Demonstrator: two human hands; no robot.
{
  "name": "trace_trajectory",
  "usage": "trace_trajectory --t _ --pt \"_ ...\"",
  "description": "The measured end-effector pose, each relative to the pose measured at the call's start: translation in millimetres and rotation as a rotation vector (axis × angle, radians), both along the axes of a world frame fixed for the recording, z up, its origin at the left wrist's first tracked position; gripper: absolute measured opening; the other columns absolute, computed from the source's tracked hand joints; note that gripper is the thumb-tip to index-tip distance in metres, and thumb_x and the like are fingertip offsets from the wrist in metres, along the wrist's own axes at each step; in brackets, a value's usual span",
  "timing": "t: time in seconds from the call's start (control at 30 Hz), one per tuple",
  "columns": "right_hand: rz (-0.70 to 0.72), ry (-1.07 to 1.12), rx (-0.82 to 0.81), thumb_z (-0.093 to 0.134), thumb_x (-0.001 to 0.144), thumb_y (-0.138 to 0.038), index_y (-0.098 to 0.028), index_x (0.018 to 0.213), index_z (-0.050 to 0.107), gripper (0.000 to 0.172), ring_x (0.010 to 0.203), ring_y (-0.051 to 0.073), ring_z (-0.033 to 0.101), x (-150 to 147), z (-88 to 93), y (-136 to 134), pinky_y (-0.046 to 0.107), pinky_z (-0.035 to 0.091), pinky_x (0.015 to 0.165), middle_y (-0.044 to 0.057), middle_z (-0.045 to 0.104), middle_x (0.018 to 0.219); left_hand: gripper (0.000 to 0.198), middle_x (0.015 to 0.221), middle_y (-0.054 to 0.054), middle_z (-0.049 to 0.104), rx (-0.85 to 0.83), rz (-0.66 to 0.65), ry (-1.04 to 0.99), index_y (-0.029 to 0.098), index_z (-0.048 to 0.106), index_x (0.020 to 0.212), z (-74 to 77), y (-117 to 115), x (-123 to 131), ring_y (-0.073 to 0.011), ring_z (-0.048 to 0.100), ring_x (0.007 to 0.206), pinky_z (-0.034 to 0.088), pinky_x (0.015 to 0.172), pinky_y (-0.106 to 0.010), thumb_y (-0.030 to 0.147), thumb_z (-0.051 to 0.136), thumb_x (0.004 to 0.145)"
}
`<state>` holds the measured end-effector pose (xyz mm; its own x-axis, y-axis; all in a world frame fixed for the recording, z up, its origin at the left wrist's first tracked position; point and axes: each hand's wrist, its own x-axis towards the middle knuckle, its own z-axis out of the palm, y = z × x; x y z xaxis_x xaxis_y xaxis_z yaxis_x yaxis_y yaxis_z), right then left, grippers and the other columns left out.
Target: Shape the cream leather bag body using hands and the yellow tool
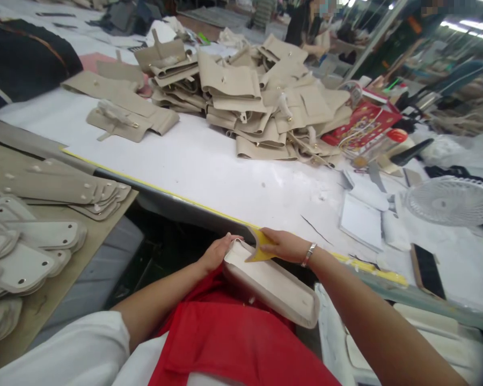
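Note:
A beige, box-shaped bag body (pixel 273 284) rests at a slant against the red apron (pixel 241 338), its long narrow side facing up. At its far left end my left hand (pixel 218 252) is closed on the corner, with part of the fingers hidden behind it. My right hand (pixel 286 245), a silver bracelet on the wrist, is closed around a thin, bent yellow sheet (pixel 261 247). The sheet's lower edge touches or lies just over the upper end of the bag body; I cannot tell which.
A pile of beige bag pieces (pixel 241 91) lies on the white table (pixel 193 166). To the right are a notepad (pixel 360 220), a phone (pixel 427 271) and a white fan (pixel 454 201). Beige straps (pixel 36 236) lie on a board at left. A person (pixel 306 32) is at the back.

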<state>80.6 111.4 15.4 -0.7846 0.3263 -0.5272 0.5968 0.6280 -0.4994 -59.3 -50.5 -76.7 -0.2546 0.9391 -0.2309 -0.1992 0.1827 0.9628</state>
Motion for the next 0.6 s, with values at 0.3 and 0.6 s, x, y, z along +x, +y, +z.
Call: trace_trajectory --t 0.3,0.6 --pt "0.323 0.154 0.535 0.024 0.094 -0.045 -0.017 0.077 0.062 0.05 0.069 0.02 0.058 -41.7 -38.5 -11.9 0.03 0.03 0.063 0.011 0.065 0.078 0.076 0.092 -0.007 0.069 -0.154 0.167 -0.163 0.014 0.066 0.104 -9.8 1.1 4.8 -0.0221 0.06 0.092 0.045 0.082 -0.032 0.069 0.018 0.083" --pt "0.554 0.268 0.513 0.022 0.095 -0.043 -0.016 0.078 0.062 0.051 0.067 0.017 0.058 -52.9 -42.2 2.3 0.029 0.028 0.061 0.008 0.066 0.076 0.064 0.076 -0.008 0.069 -0.236 0.367 -0.266 0.009 0.069 0.089 -20.7 1.1 17.6 -0.0197 0.061 0.072 0.044 0.065 -0.027 0.064 0.039 0.08"
